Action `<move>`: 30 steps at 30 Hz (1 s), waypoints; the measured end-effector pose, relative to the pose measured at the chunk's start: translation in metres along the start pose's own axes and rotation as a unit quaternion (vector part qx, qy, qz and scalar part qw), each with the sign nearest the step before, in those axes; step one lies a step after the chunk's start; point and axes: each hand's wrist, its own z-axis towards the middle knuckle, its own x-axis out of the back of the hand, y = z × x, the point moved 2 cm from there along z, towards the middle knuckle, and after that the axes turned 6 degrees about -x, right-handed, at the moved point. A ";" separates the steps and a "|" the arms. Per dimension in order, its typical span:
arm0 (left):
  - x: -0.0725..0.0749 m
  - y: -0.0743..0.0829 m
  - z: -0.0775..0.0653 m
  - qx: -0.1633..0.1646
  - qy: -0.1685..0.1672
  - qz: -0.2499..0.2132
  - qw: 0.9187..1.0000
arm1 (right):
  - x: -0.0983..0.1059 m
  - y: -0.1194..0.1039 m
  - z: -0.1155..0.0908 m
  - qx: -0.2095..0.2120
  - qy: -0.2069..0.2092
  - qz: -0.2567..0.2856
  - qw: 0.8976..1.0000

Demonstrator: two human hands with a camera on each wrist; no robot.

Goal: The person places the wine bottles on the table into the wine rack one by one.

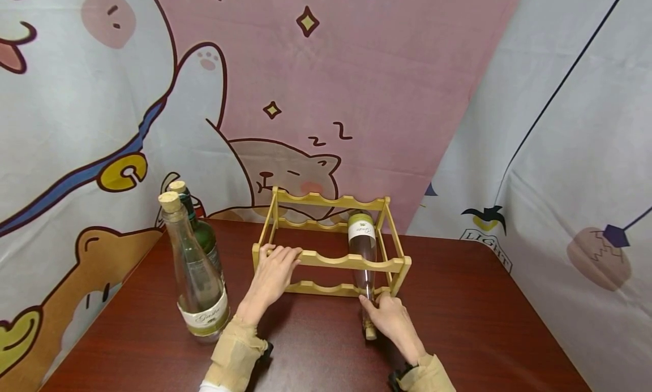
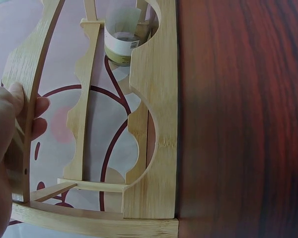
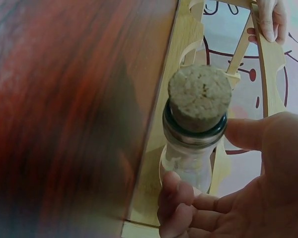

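Note:
A two-tier wooden wine rack (image 1: 336,261) with scalloped rails stands on the table. My left hand (image 1: 275,272) grips its upper front rail (image 2: 32,64) near the left end, thumb and fingers on opposite sides. A clear glass bottle (image 1: 363,246) with a white and green label lies in the lower tier at the right, its corked neck pointing towards me. My right hand (image 1: 391,319) holds that bottle by the neck, thumb on one side and curled fingers on the other. Its cork (image 3: 199,94) sticks out past the fingers in the right wrist view.
To the left of the rack stand a clear corked bottle (image 1: 196,273) and, behind it, a green corked bottle (image 1: 205,233). The dark red table (image 1: 474,313) extends right of the rack. A printed cartoon cloth (image 1: 387,86) hangs close behind.

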 end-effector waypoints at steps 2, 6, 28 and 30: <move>0.000 0.000 0.000 -0.002 0.003 0.000 1.000 | 0.002 -0.001 0.000 0.005 0.015 -0.010 1.000; -0.001 0.001 0.000 -0.002 0.012 0.002 1.000 | 0.006 -0.004 -0.001 0.014 0.049 -0.011 0.999; 0.018 0.013 0.010 -0.006 0.138 -0.040 0.990 | 0.034 -0.025 -0.006 0.117 0.215 0.060 0.968; 0.022 0.014 0.011 -0.001 0.157 -0.043 0.987 | 0.034 -0.026 -0.007 0.119 0.214 0.064 0.967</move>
